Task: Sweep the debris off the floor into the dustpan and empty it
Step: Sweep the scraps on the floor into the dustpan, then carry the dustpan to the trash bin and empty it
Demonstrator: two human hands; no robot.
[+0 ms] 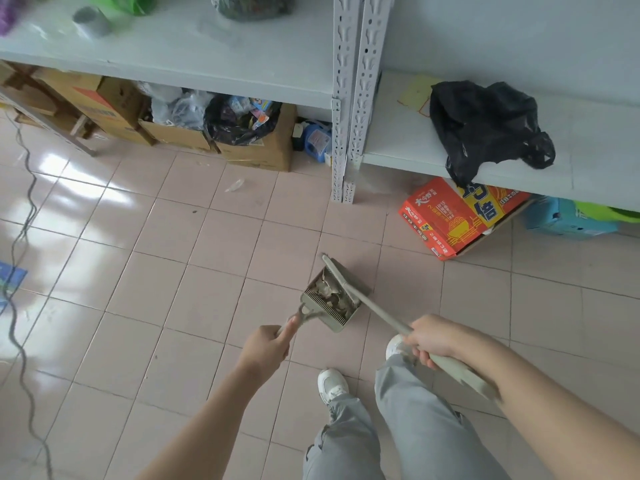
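Now, left hand (268, 344): gripping dustpan (332, 299) handle.
Right hand (433, 337): gripping broom (367, 301) handle.
Debris (327, 292): inside pan, broom head at its 12 o'clock.

I see a glossy tiled floor (173, 271), my matt plastic dustpan (332, 299), cardboard boxes (263, 150) and painted metal shelves (207, 60).

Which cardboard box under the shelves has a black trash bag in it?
The brown box just left of the white shelf post; a black bag of wrappers fills it. The red-orange box has none.
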